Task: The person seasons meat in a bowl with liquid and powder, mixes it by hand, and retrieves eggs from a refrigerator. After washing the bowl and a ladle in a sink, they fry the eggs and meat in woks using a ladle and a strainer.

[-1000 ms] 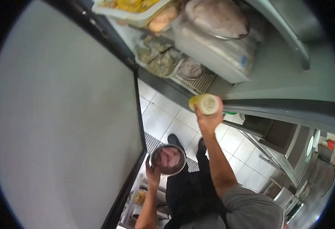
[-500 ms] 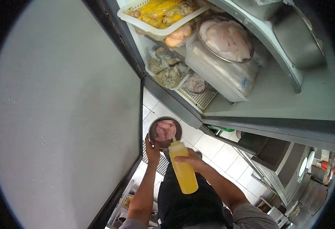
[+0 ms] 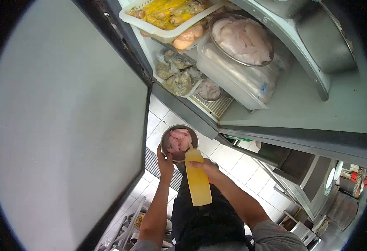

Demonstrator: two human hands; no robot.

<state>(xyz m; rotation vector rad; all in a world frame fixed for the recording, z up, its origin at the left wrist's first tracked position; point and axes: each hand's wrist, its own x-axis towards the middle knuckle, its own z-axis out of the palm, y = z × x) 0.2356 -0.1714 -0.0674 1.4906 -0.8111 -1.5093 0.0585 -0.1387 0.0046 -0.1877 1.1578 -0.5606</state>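
Note:
A round metal bowl (image 3: 165, 144) with pieces of pink raw meat (image 3: 179, 141) inside is held by my left hand (image 3: 165, 164) at its lower left rim. My right hand (image 3: 207, 169) is wrapped round a squeeze bottle of yellow liquid (image 3: 199, 184). The bottle leans with its nozzle end up at the bowl's lower right edge, beside the meat. Part of the nozzle is hard to make out against the bowl.
An open refrigerator door (image 3: 66, 125) fills the left. Inside the refrigerator are a white basket of yellow food (image 3: 166, 12), a bowl of pale meat (image 3: 242, 40) and a plastic bin (image 3: 233, 79). A steel counter (image 3: 300, 167) stands at the right.
The view has shifted slightly, and the door edge and shelves appear farther left. The bottle stands a little more upright and nearer the bowl. Both hands keep their holds.

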